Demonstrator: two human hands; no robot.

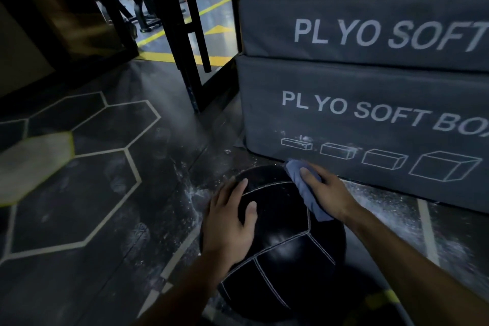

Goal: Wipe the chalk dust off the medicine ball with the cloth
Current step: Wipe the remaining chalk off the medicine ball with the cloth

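Note:
A black medicine ball (285,243) with white seams lies on the dark gym floor near the bottom centre. A faint pale smear shows on its near upper panel. My left hand (232,217) rests flat on the ball's left upper side, fingers spread over the top. My right hand (325,190) holds a blue-grey cloth (304,188) against the ball's far right upper side, the thumb lying over the cloth. The cloth hangs down below the palm.
Two stacked grey soft plyo boxes (370,103) stand right behind the ball. White chalk dust (193,196) speckles the floor left and right of the ball. Black rack posts (182,34) rise at the back centre. A pale yellow-edged block (34,167) lies at the left.

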